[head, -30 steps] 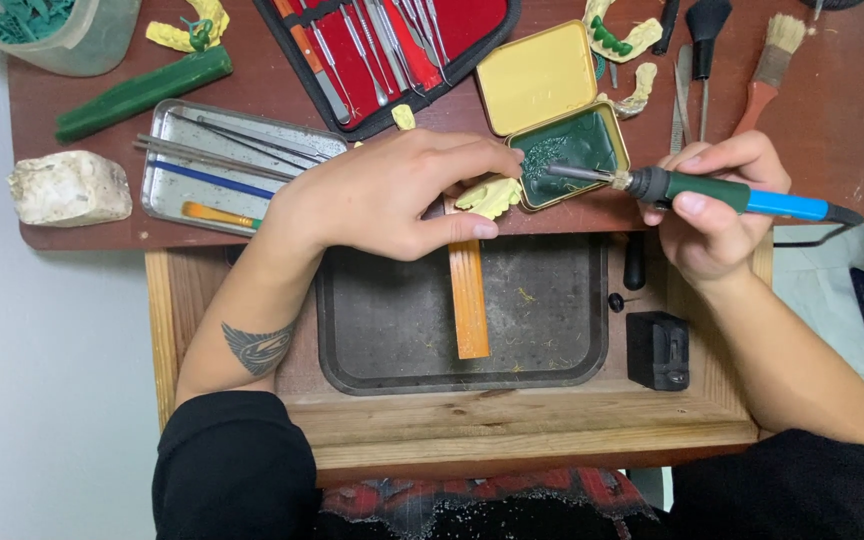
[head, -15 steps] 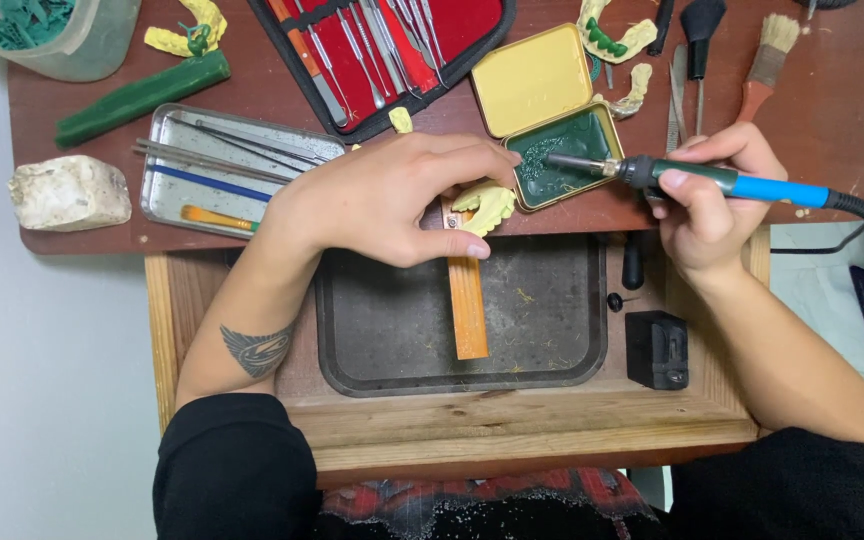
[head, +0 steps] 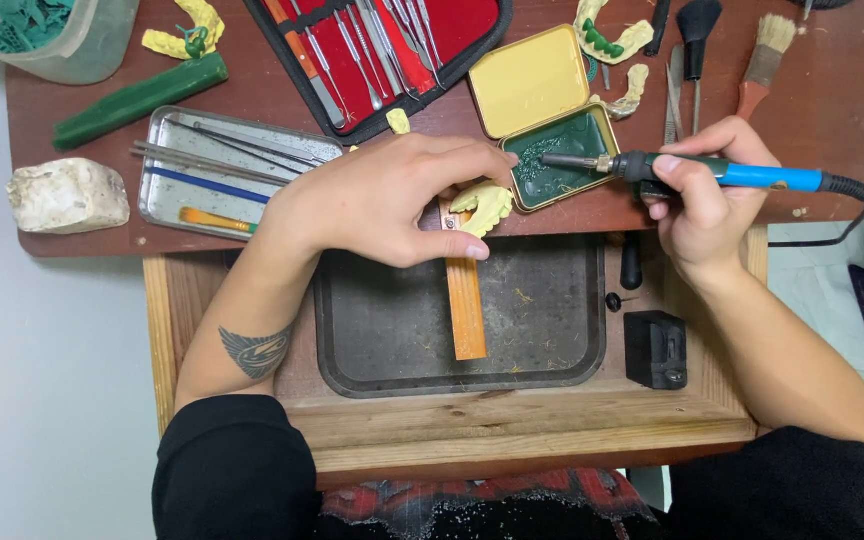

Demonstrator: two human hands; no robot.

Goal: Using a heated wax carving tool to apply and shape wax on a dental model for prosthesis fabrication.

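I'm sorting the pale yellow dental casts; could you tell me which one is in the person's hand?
The pale yellow dental cast pinched by the left hand over the orange wooden peg. The other casts lie untouched along the table's far edge.

We are looking down at a dental technician's workbench: a red instrument roll [head: 382,50] is lying at twelve o'clock, yellow jaw casts [head: 607,40] at one, brushes [head: 762,55] at two, a steel tool tray [head: 222,170] at ten, a dark catch tray [head: 542,330] at six.
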